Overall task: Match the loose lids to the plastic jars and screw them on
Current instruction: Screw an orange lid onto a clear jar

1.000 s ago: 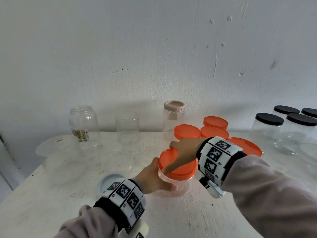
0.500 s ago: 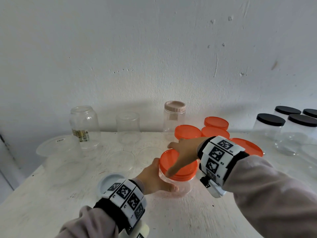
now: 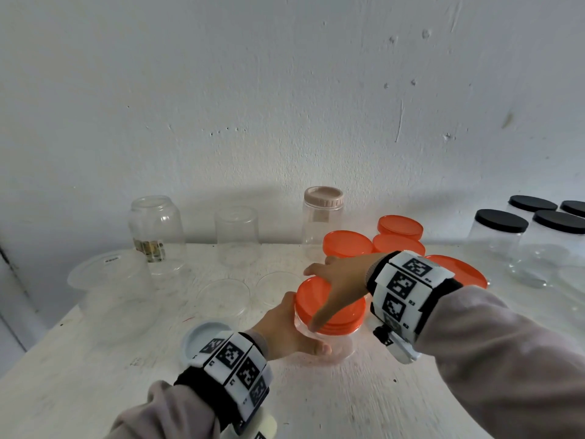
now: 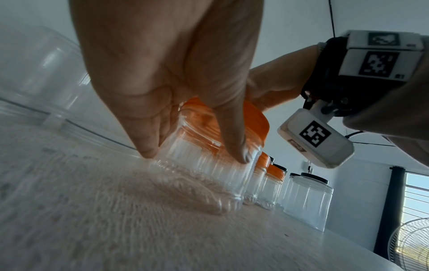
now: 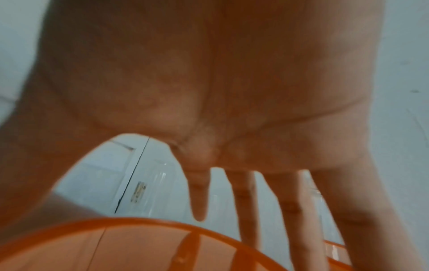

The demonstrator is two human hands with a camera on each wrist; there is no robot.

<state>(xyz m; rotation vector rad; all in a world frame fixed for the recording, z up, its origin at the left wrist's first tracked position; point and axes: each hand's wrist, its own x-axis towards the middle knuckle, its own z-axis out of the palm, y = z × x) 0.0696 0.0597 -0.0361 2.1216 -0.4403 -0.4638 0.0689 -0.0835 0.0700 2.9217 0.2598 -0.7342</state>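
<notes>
A: Entry, my feed. Right hand (image 3: 340, 280) lies spread over the orange lid (image 3: 319, 296), fingers (image 5: 304, 210) straight and fanned down past its rim, thumb at the near edge. I read it as wide, pressing, not pinching.

B: And the left?

A: Left hand (image 3: 288, 331) is wrapped round the clear jar (image 3: 329, 340) below that lid; the left wrist view shows thumb and fingers curled on the ribbed wall, jar upright on the worktop (image 3: 348, 400). Jar sits at centre of the head view.

B: Is the lid fully seated?

A: Cannot tell; it sits level on the mouth.

B: Around it?

A: At 8 o'clock, just beside my left wrist, a pale loose lid (image 3: 202, 337). At 10 o'clock two clear flat lids (image 3: 223, 294), then a large clear tub (image 3: 114, 286). At 12 o'clock a beige-capped jar (image 3: 323, 217), two open clear jars (image 3: 156, 229) left of it. At 1 o'clock orange-lidded jars (image 3: 346, 242). At 2 o'clock black-lidded jars (image 3: 500, 229).
</notes>
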